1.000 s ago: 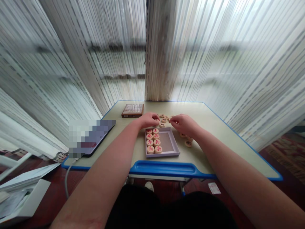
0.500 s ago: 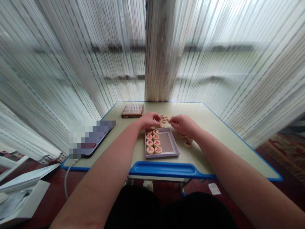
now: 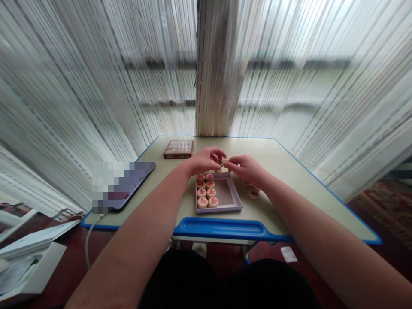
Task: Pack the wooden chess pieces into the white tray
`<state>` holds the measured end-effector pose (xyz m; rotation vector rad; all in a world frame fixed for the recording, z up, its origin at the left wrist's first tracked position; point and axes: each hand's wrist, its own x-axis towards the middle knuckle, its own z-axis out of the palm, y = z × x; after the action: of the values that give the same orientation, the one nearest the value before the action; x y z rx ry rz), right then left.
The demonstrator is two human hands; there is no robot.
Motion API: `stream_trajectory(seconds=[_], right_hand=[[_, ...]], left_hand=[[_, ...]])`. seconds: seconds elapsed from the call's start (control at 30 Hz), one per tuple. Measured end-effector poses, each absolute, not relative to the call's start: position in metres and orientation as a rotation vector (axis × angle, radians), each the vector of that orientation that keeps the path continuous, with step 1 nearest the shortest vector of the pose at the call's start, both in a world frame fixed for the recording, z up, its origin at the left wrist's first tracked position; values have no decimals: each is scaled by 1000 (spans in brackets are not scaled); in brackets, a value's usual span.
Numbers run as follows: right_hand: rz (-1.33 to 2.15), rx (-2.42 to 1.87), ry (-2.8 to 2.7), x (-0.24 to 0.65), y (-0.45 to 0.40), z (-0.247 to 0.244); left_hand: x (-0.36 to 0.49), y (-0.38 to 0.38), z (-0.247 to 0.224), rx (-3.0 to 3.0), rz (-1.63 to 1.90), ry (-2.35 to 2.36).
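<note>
Left grip [image 3: 206,161] is clamping 1 black-marked disc [image 3: 220,162] beyond open box [image 3: 226,192]; right grip [image 3: 245,167] is sitting just rightward, closure unclear.

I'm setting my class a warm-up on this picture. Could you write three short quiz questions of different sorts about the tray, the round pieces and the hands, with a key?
1. Count: how many red-marked xiangqi pieces are in the shallow tray?
2. True or false: those pieces stand along the right side of the tray, as the camera sees it.
3. Which of the person's hands is curled around a dark-marked piece?

Key:
1. Eight, in two columns of four.
2. False; they stand along the left side.
3. The left hand.
</note>
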<state>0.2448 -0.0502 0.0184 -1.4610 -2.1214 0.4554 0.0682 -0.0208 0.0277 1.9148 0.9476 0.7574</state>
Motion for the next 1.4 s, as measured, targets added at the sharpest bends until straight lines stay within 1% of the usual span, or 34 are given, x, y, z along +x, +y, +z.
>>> stream_trajectory(seconds=[0.23, 0.4, 0.67, 0.83, 0.97, 1.07, 1.2, 1.4], right_hand=[[592, -1451, -1983, 244, -49, 20], [603, -1468, -1890, 245, -48, 23], [746, -1384, -1857, 245, -53, 26], [759, -1388, -1836, 244, -53, 25], [701, -1388, -1797, 246, -48, 20], [548, -1415, -1786, 248, -46, 18], [341, -1435, -1851, 248, -47, 20], [276, -1432, -1918, 248, -49, 21]], left_hand=[[73, -24, 29, 1990, 784, 932], [73, -22, 28, 2045, 828, 967], [70, -23, 29, 1979, 755, 879], [71, -24, 29, 1977, 734, 920], [71, -26, 31, 1953, 700, 935], [70, -27, 33, 2001, 600, 910], [68, -27, 32, 2095, 585, 912], [68, -24, 27, 2191, 438, 953]])
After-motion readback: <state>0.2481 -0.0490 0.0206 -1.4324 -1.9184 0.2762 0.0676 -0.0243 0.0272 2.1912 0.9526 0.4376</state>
